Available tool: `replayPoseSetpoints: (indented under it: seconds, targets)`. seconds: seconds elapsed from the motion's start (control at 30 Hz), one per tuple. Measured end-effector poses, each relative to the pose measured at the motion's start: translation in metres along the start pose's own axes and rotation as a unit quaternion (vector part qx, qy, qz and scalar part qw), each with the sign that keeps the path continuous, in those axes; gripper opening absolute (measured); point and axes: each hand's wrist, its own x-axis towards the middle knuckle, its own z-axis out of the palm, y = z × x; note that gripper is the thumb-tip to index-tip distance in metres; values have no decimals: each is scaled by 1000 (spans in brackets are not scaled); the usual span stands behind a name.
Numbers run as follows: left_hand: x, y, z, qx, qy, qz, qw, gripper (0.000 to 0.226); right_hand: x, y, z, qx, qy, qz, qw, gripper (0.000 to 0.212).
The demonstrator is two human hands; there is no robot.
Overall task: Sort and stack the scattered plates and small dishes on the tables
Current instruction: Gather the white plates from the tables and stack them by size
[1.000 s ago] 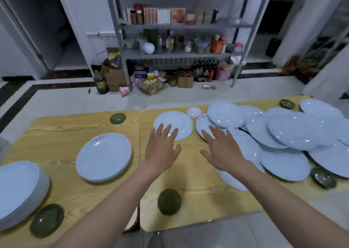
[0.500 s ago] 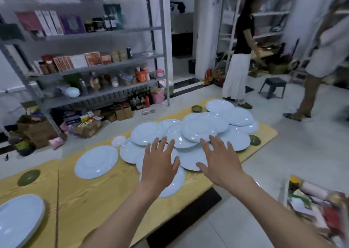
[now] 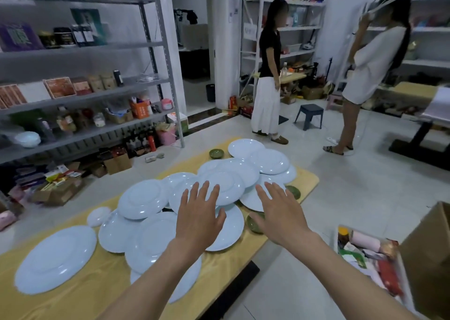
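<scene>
With the left hand (image 3: 198,218) and right hand (image 3: 280,216) spread flat and empty over the overlapping plates (image 3: 226,185) at frame centre, lifting 1 could tip its neighbours.

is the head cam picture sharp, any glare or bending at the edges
Head view: wide-angle distortion tilts the grey metal shelving; small glare spots on the glossy white round plates; left hand and right hand fairly sharp; right edge smeared.

A yellow wooden table (image 3: 308,181) runs from lower left to centre, carrying overlapping white plates (image 3: 143,199) and small green dishes (image 3: 216,153).
</scene>
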Motion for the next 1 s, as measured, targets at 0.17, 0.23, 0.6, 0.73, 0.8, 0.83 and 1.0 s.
replayPoseSetpoints:
  seconds: [0.17, 0.23, 0.6, 0.73, 0.8, 0.83, 1.0]
  targets:
    - [53, -8, 23, -3, 0, -8, 1000, 60, 61, 12, -5, 4, 11, -6, 1000, 72]
    - [72, -11, 30, -8, -3, -15, 1000, 59, 82, 15, -4, 9, 9, -10, 1000, 72]
    - [139, -12, 69, -11, -32, -56, 998, 57, 163, 47, 18, 29, -13, -44, 999, 70]
    - [164, 0, 89, -11, -36, -89, 995, 58, 195, 67, 29, 42, -25, -73, 996, 68]
    - [177, 7, 98, -7, -36, -110, 993, 58, 212, 78, 33, 47, -29, -96, 994, 68]
    - [183, 11, 102, -3, -36, -120, 992, 58, 221, 83, 35, 51, -30, -106, 993, 68]
    - [202, 20, 116, 15, -31, -163, 986, 56, 258, 99, 46, 71, -25, -153, 985, 68]
